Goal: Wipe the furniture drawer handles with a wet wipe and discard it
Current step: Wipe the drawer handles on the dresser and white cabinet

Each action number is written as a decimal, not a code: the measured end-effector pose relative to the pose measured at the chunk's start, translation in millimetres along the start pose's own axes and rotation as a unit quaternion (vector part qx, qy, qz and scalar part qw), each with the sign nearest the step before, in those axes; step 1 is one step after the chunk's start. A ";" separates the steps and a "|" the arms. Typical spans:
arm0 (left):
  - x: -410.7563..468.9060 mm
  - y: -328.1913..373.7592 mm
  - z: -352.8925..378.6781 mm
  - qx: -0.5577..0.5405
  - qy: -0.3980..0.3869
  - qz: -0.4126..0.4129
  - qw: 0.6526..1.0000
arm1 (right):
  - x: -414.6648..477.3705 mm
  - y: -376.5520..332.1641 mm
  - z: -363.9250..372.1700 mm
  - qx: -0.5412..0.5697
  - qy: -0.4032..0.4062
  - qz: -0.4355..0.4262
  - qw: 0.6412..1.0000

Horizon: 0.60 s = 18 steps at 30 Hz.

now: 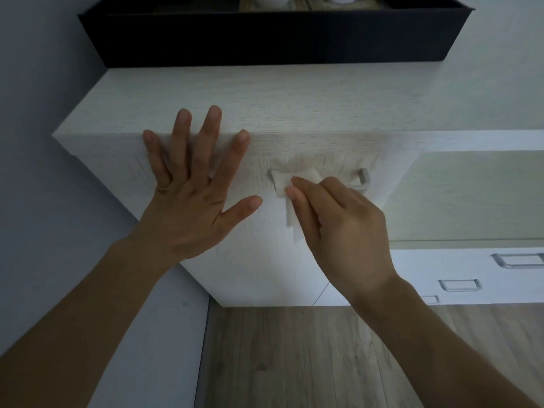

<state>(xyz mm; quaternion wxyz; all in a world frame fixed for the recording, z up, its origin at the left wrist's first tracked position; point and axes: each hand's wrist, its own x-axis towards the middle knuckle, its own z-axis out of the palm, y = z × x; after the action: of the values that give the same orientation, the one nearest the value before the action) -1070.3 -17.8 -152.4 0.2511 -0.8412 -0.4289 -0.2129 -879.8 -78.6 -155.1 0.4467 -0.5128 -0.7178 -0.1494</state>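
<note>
A pale wood cabinet [206, 95] fills the middle of the head view. Its top drawer carries a silver bar handle [362, 181]; only the right end shows. A white wet wipe [284, 184] is draped over the left part of that handle, with a tail hanging below. My right hand [338, 228] pinches the wipe around the handle with curled fingers. My left hand [194, 195] lies flat with spread fingers against the drawer front, fingertips over the cabinet's top edge.
A dark box [265, 33] sits on the cabinet top at the back. Lower right, white drawers bear silver handles [518, 259] [459, 284]. A grey wall [35, 113] stands at left, wood floor [294, 357] below.
</note>
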 end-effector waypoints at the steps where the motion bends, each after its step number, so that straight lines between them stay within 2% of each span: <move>1: 0.2 0.3 -0.2 0.001 0.000 -0.001 1.000 | -0.2 -0.3 -2.6 0.007 -0.007 0.005 1.000; 3: 0.7 1.2 -0.2 0.003 -0.001 -0.002 1.000 | 0.4 1.2 -6.8 -0.012 -0.016 -0.003 1.000; 6: 0.3 2.7 0.0 -0.001 -0.004 -0.007 1.000 | 4.6 8.0 -5.9 -0.095 0.006 -0.052 0.994; 8: 0.0 3.2 0.0 -0.003 -0.005 -0.007 1.000 | 6.2 14.1 -2.6 -0.086 0.012 -0.101 0.991; 11: 0.6 2.8 -0.2 -0.004 -0.008 -0.005 1.000 | 2.6 20.7 0.4 -0.046 -0.022 -0.156 0.987; 16: 0.2 2.9 -0.4 -0.005 -0.015 -0.010 1.000 | -7.5 33.4 3.0 -0.103 -0.025 -0.194 0.975; 18: -0.3 3.0 -0.9 -0.009 -0.017 -0.010 1.000 | -8.4 42.6 -0.5 -0.114 0.000 -0.207 0.972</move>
<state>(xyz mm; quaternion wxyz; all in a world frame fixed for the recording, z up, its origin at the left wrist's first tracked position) -1068.0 -20.0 -152.6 0.2343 -0.8424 -0.4397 -0.2052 -841.8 -65.7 -171.9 0.3448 -0.4008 -0.7865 -0.3192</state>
